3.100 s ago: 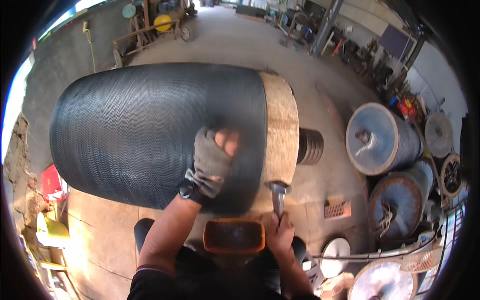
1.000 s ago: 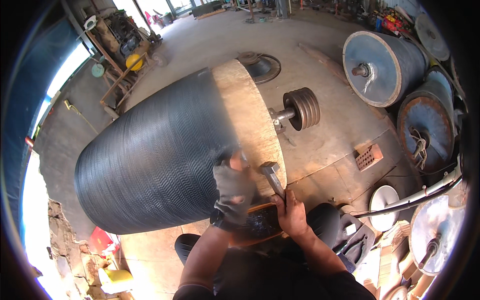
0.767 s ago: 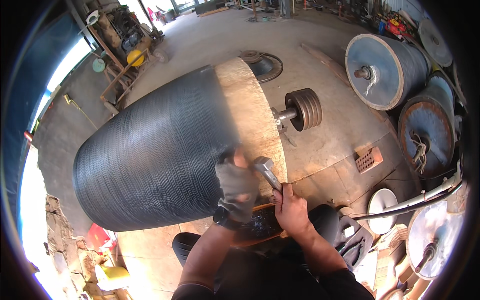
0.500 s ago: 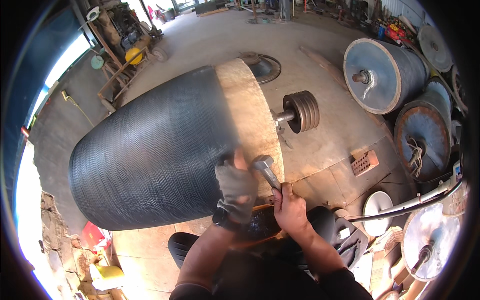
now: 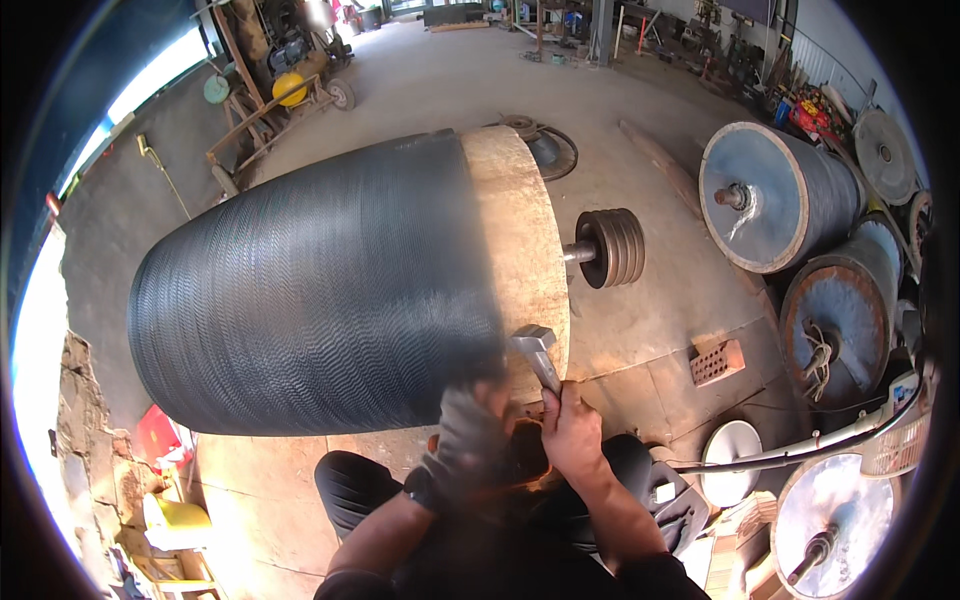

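One hammer [image 5: 542, 362] — in right hand [image 5: 575, 428], near drum [image 5: 320, 300].

My feed shows concrete floor [image 5: 450, 85] right of the grey wall [image 5: 115, 225], a bright opening [image 5: 158, 72] above it, crumbling brickwork [image 5: 88, 430] at its near end

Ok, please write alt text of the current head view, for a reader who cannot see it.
The right hand grips a hammer near a large black ridged drum; the gloved left hand is blurred near the drum's lower edge. A grooved pulley and other drums appear farther right.
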Demonstrator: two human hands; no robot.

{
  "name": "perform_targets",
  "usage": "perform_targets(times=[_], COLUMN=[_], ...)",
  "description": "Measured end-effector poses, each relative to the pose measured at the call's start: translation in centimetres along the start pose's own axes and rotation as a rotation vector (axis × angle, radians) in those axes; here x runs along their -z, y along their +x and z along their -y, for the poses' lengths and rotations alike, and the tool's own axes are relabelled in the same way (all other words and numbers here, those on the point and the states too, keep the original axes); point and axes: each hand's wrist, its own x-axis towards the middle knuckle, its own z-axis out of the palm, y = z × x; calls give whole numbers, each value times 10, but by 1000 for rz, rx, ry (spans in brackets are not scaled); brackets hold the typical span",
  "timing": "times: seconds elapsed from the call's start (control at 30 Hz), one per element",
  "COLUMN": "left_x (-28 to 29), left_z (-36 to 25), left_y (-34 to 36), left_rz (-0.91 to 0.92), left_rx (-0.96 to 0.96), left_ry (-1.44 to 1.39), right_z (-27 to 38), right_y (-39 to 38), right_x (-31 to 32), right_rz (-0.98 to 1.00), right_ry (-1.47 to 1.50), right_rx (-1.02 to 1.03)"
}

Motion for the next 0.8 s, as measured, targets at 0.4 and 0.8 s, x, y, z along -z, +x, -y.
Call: perform_targets(times=[0.4, 0.8], left_x=[-84, -52], left_z=[0, -2], left_y=[-74, -71], left_rz=[724, 469], left_rx=[-62, -145], left_ry=[-188, -355], right_z=[6, -18], right_y=[-24, -22], right_x=[4, -6], right_rz=[-384, -416], right_ry=[530, -3], right_rx=[52, 334])
